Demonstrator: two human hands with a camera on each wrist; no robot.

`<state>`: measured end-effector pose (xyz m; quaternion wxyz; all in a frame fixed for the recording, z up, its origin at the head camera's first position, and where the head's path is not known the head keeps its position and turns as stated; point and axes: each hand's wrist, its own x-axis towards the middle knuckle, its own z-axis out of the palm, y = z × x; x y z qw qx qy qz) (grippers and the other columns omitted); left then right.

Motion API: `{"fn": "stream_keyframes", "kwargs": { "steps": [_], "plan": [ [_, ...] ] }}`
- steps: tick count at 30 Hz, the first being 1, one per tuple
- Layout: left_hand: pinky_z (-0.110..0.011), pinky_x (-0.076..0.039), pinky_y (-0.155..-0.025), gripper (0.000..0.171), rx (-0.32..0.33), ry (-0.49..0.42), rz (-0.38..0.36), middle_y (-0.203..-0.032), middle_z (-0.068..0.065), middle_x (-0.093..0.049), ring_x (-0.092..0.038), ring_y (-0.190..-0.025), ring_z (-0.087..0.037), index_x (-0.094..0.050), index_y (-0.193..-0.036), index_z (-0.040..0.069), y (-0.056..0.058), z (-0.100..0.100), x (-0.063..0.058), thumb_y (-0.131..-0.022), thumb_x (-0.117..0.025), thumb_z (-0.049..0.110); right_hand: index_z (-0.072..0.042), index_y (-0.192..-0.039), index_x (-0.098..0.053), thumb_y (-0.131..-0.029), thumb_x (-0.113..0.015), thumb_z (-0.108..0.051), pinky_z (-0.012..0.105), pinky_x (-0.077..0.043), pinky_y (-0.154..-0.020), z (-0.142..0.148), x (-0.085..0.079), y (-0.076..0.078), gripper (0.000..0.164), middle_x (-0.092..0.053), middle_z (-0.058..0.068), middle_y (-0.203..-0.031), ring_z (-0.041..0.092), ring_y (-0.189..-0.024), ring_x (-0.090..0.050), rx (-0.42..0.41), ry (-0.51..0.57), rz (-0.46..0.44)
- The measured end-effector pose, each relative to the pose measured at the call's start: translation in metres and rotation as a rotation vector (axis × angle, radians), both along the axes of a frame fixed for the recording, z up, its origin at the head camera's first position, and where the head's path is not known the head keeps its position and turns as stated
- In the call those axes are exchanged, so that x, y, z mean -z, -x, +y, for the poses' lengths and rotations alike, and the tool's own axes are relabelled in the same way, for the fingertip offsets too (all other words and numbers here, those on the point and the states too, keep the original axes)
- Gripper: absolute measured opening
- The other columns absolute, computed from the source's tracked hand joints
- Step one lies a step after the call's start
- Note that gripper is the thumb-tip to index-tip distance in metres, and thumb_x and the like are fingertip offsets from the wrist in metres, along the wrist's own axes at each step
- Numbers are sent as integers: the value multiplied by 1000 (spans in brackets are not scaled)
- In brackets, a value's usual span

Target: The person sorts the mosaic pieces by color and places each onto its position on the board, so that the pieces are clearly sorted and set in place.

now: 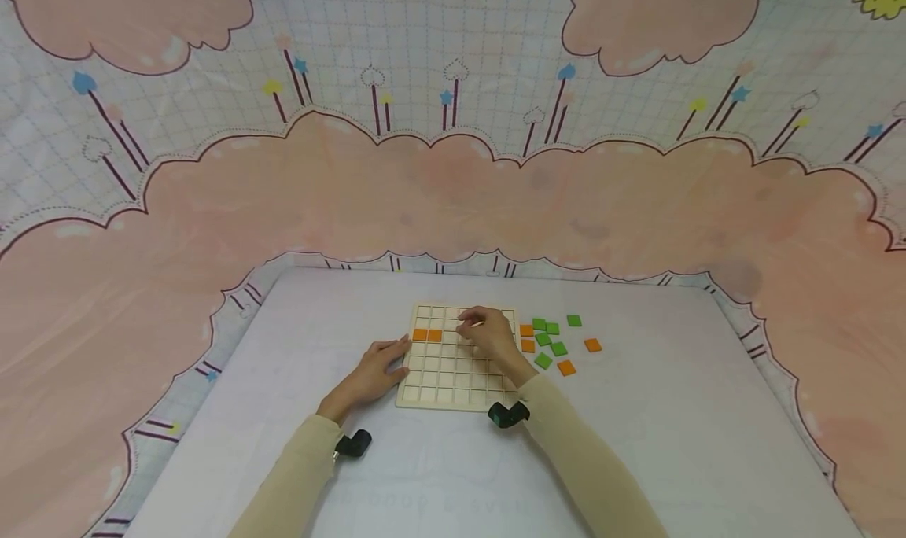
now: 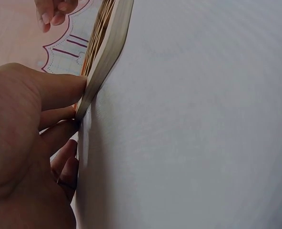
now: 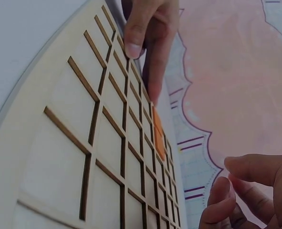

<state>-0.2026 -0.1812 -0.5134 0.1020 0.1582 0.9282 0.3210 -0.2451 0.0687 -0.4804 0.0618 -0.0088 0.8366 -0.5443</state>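
A light wooden grid board [image 1: 446, 400] lies on the white table. Two orange tiles [image 1: 428, 335] sit side by side in its cells near the upper left. My left hand [image 1: 375, 371] rests at the board's left edge, its thumb [image 2: 67, 90] and fingertips touching the rim, fingers fairly straight. Over the upper middle of the board hovers my right hand [image 1: 488, 335]. In the right wrist view its thumb and fingers [image 3: 222, 205] are loosely bent with a gap between them, and no tile shows there. The right hand and forearm hide part of the board's right side.
Right of the board lie several loose green tiles [image 1: 559, 349] and several orange tiles [image 1: 593, 345], some close against the board's edge. A patterned cloth [image 1: 453, 200] with pink clouds hangs behind the table [image 1: 708, 444]. Dark wrist cameras [image 1: 508, 414] are worn on both sleeves.
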Motion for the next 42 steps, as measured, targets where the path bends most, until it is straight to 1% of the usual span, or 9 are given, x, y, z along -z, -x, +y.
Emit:
{"fn": "stream_keyframes", "kwargs": {
  "steps": [4, 8, 16, 23, 27, 29, 34, 39, 42],
  "plan": [
    [-59, -27, -116, 57, -3, -7, -6, -162, -6, -29, -27, -145, -36, -38, -150, 5, -1, 0, 0, -98, -59, 18, -8, -107, -72, -87, -74, -16, 24, -48, -67, 8, -1, -3, 22, -67, 4, -94, 16, -83, -61, 5, -22, 30],
    [-59, -28, -116, 58, 5, 2, 6, -162, -6, -29, -28, -145, -36, -38, -150, 5, -1, -1, 0, -98, -59, 18, -7, -107, -72, -86, -74, -15, 25, -49, -63, 14, -2, -7, 22, -68, 4, -92, 17, -79, -62, 9, -45, 61],
    [-59, -28, -115, 57, 8, 6, 25, -161, -8, -30, -29, -144, -37, -39, -150, 4, 0, -2, 1, -98, -59, 17, -9, -104, -72, -86, -74, -15, 26, -51, -67, 26, -6, -15, 19, -69, 4, -93, 16, -80, -61, 4, -84, 97],
    [-59, -27, -116, 58, -12, -4, -12, -162, -5, -28, -26, -146, -36, -38, -151, 6, -1, 0, -1, -98, -59, 18, -4, -106, -72, -85, -74, -13, 25, -51, -66, 38, -8, -24, 22, -69, 5, -91, 16, -78, -62, -17, -86, 132],
    [-59, -27, -116, 57, -10, -1, 2, -162, -7, -30, -28, -145, -37, -39, -150, 5, -2, 0, -1, -98, -59, 17, -5, -105, -72, -86, -74, -13, 24, -50, -66, 44, -7, -29, 21, -68, 5, -91, 16, -78, -60, -9, -100, 131],
    [-59, -27, -115, 57, -9, -4, 7, -161, -7, -30, -28, -145, -37, -40, -150, 5, -2, 0, -2, -98, -59, 17, -6, -105, -72, -86, -75, -14, 24, -49, -67, 48, -8, -32, 21, -67, 5, -91, 17, -78, -60, 6, -106, 113],
    [-59, -27, -116, 58, -25, -5, -11, -162, -5, -29, -26, -146, -35, -38, -151, 7, -1, 0, -2, -98, -59, 18, -6, -105, -72, -85, -75, -13, 25, -48, -65, 58, -10, -37, 22, -68, 5, -91, 16, -78, -60, 39, -113, 94],
    [-59, -26, -117, 58, -21, -7, -12, -162, -5, -29, -26, -146, -35, -38, -151, 7, 0, -1, 0, -98, -59, 19, -7, -104, -72, -84, -76, -13, 23, -48, -65, 71, -7, -41, 21, -68, 5, -91, 16, -77, -60, 54, -140, 107],
    [-59, -27, -116, 58, -10, -2, -7, -162, -5, -29, -26, -146, -36, -38, -151, 7, 0, -1, 0, -98, -59, 18, -4, -105, -72, -84, -75, -12, 23, -48, -63, 79, -5, -45, 22, -67, 7, -92, 18, -78, -59, 56, -157, 115]
  ]
}}
